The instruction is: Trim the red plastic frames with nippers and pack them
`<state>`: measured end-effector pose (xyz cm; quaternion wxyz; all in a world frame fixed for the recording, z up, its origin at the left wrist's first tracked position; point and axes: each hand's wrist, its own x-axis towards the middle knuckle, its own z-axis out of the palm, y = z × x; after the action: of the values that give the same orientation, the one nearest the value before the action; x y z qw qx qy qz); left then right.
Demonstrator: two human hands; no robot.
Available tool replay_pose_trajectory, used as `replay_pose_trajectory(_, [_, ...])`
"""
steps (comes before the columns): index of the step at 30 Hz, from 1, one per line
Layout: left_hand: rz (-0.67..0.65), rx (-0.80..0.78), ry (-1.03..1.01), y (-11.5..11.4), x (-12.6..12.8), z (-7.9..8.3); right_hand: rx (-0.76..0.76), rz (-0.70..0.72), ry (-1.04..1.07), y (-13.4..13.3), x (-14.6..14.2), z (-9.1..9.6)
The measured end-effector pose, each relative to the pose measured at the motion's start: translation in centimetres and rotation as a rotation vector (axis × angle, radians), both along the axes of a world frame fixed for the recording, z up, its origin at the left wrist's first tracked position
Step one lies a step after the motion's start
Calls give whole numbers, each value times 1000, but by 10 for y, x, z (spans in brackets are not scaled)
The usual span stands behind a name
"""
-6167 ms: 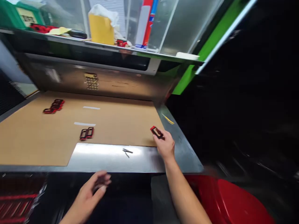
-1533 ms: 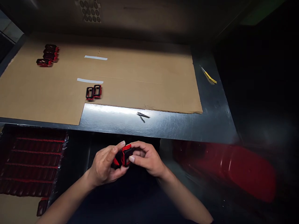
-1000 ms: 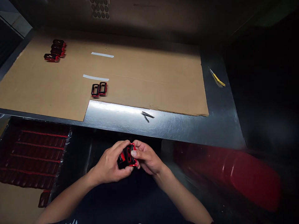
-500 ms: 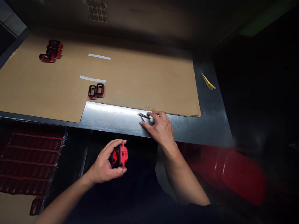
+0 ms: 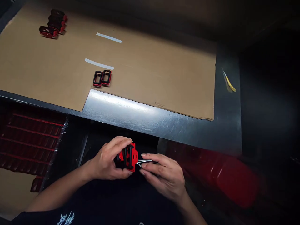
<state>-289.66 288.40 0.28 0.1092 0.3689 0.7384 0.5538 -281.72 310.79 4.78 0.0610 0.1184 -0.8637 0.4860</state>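
Okay, from my end: the left grip (image 5: pixel 105 159) is clenched around a red-and-black plastic part (image 5: pixel 130 157), held just off the bench's (image 5: pixel 178 128) front edge. The right grip (image 5: pixel 164 178) pinches small metal tweezers (image 5: pixel 144 161), tips at that part. Behind, two similar parts (image 5: pixel 102 78) sit side by side on a cardboard sheet (image 5: pixel 159 81).

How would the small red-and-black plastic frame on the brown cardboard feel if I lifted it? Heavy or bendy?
The small red-and-black plastic frame is probably light for its size, since its middle is an open window. It likely feels stiff, because its sides look thick and straight. Lying flat, it probably won't roll.
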Motion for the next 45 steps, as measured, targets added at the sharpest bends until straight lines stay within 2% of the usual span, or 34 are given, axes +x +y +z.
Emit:
replay_pose_trajectory(6, [-73,-27,-22,1,0,1,13,20,-19,-4,1,1])
replay_pose_trajectory(12, [-61,-82,-30,-3,1,2,53,59,-19,-6,-2,3])
replay_pose_trajectory(27, [-74,-100,-39,-4,3,-1,108,65,-34,-7,0,4])
replay_pose_trajectory(38, [-168,-246,-30,-11,3,1,130,127,-9,-8,1,10])
replay_pose_trajectory(45, [-171,-246,-11,-13,3,1,164,134,-34,-10,6,10])
